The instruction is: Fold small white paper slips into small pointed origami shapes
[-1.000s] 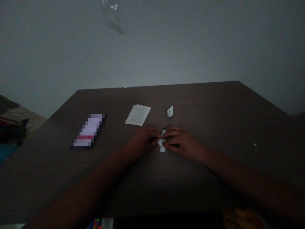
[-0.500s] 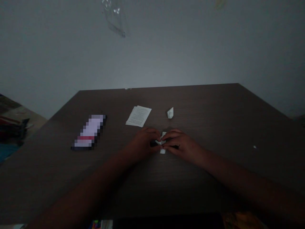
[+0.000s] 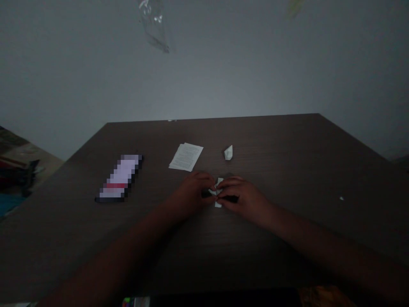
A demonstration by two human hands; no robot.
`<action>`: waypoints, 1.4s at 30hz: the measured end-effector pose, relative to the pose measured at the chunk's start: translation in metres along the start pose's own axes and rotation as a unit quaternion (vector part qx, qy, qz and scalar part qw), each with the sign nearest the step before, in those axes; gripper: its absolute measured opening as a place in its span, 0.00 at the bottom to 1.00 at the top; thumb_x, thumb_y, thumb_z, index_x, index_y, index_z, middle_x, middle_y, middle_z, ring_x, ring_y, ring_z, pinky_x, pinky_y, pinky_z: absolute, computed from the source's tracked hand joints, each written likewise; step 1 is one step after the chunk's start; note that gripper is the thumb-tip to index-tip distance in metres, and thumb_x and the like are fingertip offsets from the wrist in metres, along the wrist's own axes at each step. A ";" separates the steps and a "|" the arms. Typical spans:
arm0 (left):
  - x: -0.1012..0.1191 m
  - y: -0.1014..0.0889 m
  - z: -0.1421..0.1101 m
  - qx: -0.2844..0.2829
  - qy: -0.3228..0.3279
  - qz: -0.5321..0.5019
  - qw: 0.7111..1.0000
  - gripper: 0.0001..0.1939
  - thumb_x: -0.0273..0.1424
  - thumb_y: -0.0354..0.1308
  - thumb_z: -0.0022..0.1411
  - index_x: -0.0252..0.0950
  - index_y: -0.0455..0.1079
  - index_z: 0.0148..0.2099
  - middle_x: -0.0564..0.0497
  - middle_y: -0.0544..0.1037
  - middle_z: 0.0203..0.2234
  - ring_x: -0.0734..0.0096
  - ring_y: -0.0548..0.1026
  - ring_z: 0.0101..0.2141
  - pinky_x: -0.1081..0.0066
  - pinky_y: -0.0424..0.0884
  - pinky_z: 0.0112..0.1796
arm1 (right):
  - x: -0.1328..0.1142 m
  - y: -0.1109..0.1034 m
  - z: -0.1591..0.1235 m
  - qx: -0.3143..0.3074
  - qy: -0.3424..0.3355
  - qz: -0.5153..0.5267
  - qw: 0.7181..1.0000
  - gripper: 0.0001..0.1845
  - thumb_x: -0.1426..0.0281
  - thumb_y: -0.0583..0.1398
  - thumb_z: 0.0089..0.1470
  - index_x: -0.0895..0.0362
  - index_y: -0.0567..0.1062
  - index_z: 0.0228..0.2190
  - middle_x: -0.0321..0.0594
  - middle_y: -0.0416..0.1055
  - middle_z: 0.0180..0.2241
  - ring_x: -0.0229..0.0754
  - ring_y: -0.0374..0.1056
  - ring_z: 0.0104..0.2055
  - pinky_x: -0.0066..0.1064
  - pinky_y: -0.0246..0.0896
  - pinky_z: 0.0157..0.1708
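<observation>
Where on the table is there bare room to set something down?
Widest patch: the table right of the folded paper, behind the small white scrap. A narrower gap lies between smartphone and printed sheets. Crowded: the middle, where left hand and right hand meet over white paper.

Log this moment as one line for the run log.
left hand: fingers on folded paper | right hand: fingers on same paper | printed sheets: beyond hands | phone: left on table

On inspection, I find a dark wood-grain table (image 3: 198, 251) bearing a phone (image 3: 119, 178), printed sheets (image 3: 186, 157), a folded white paper (image 3: 228, 152), a strip of paper (image 3: 218, 204) and a small white scrap (image 3: 341, 198).
</observation>
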State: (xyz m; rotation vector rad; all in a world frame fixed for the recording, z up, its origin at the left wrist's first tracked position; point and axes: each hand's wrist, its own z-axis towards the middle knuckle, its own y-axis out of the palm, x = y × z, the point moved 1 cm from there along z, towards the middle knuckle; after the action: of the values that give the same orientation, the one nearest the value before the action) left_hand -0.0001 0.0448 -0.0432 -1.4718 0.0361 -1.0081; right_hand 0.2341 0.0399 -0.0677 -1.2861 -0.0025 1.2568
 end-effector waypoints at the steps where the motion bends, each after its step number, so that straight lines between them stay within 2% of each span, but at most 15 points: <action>1: 0.000 0.000 0.000 -0.002 0.000 0.000 1.000 0.06 0.27 0.74 0.67 0.39 0.83 0.46 0.46 0.86 0.50 0.53 0.82 0.53 0.52 0.75 0.59 | -0.001 0.000 0.000 -0.001 0.001 0.000 1.000 0.04 0.70 0.73 0.66 0.49 0.89 0.42 0.44 0.87 0.52 0.52 0.81 0.57 0.53 0.75 0.62; 7: -0.002 0.001 0.000 0.006 -0.006 -0.001 1.000 0.08 0.28 0.76 0.66 0.39 0.82 0.46 0.46 0.87 0.50 0.54 0.83 0.53 0.52 0.75 0.60 | -0.006 -0.004 -0.004 -0.023 0.007 0.000 1.000 0.16 0.69 0.78 0.58 0.48 0.89 0.48 0.45 0.85 0.57 0.55 0.79 0.61 0.55 0.73 0.65; 11: -0.002 0.001 0.000 0.008 -0.002 -0.004 1.000 0.08 0.29 0.76 0.66 0.39 0.82 0.45 0.46 0.87 0.50 0.55 0.83 0.53 0.52 0.76 0.60 | -0.004 -0.008 -0.004 -0.019 -0.004 0.010 1.000 0.07 0.69 0.73 0.67 0.47 0.89 0.46 0.44 0.87 0.54 0.52 0.81 0.59 0.53 0.74 0.63; 13: -0.001 0.001 -0.001 0.006 -0.007 -0.002 1.000 0.08 0.30 0.77 0.66 0.40 0.83 0.45 0.46 0.87 0.51 0.54 0.83 0.54 0.51 0.76 0.60 | 0.000 -0.006 -0.003 -0.009 -0.012 0.015 1.000 0.07 0.71 0.70 0.70 0.48 0.89 0.44 0.42 0.87 0.52 0.50 0.82 0.56 0.52 0.75 0.62; 18: 0.001 -0.001 0.000 -0.001 -0.010 -0.005 1.000 0.07 0.28 0.75 0.66 0.40 0.83 0.46 0.47 0.87 0.51 0.53 0.83 0.54 0.53 0.75 0.61 | 0.003 0.001 -0.003 0.019 -0.015 0.006 1.000 0.05 0.72 0.71 0.66 0.49 0.88 0.42 0.42 0.87 0.51 0.52 0.81 0.55 0.52 0.76 0.59; 21: 0.003 -0.001 0.000 -0.003 -0.008 -0.006 1.000 0.06 0.27 0.74 0.66 0.40 0.83 0.45 0.47 0.87 0.49 0.53 0.83 0.53 0.53 0.75 0.59 | -0.003 0.002 -0.003 0.011 -0.011 -0.006 1.000 0.06 0.73 0.71 0.66 0.50 0.87 0.42 0.43 0.87 0.52 0.52 0.81 0.55 0.52 0.75 0.60; 28: 0.004 -0.003 -0.001 -0.003 -0.011 -0.010 1.000 0.06 0.28 0.75 0.68 0.39 0.82 0.45 0.46 0.86 0.50 0.54 0.82 0.54 0.52 0.75 0.60 | -0.017 -0.007 -0.005 -0.038 0.008 -0.022 0.999 0.21 0.67 0.79 0.56 0.50 0.85 0.50 0.46 0.84 0.57 0.58 0.76 0.63 0.56 0.70 0.67; 30: 0.001 -0.001 -0.001 -0.006 -0.016 -0.009 1.000 0.06 0.29 0.75 0.68 0.39 0.82 0.45 0.46 0.86 0.50 0.53 0.82 0.54 0.52 0.76 0.60 | -0.015 -0.009 -0.005 -0.048 0.007 -0.015 0.999 0.19 0.66 0.77 0.60 0.50 0.86 0.51 0.46 0.83 0.58 0.57 0.76 0.63 0.55 0.70 0.67; 34: -0.003 0.001 -0.001 -0.011 -0.009 -0.003 1.000 0.08 0.29 0.76 0.67 0.39 0.82 0.46 0.47 0.86 0.50 0.53 0.82 0.53 0.51 0.75 0.60 | -0.007 -0.008 -0.003 -0.041 -0.003 -0.005 0.999 0.05 0.67 0.70 0.70 0.51 0.87 0.46 0.46 0.85 0.54 0.52 0.78 0.59 0.53 0.70 0.64; 42: 0.004 -0.007 -0.001 -0.030 -0.005 -0.015 0.999 0.05 0.25 0.70 0.71 0.39 0.83 0.47 0.48 0.85 0.51 0.55 0.81 0.55 0.54 0.73 0.61 | -0.006 -0.003 -0.004 -0.040 0.024 -0.035 0.998 0.07 0.68 0.72 0.68 0.51 0.85 0.47 0.44 0.85 0.55 0.53 0.77 0.59 0.51 0.69 0.62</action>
State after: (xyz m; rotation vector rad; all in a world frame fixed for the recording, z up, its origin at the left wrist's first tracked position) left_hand -0.0021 0.0432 -0.0361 -1.5363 0.0380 -1.0310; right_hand 0.2365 0.0334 -0.0631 -1.3729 -0.0641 1.1760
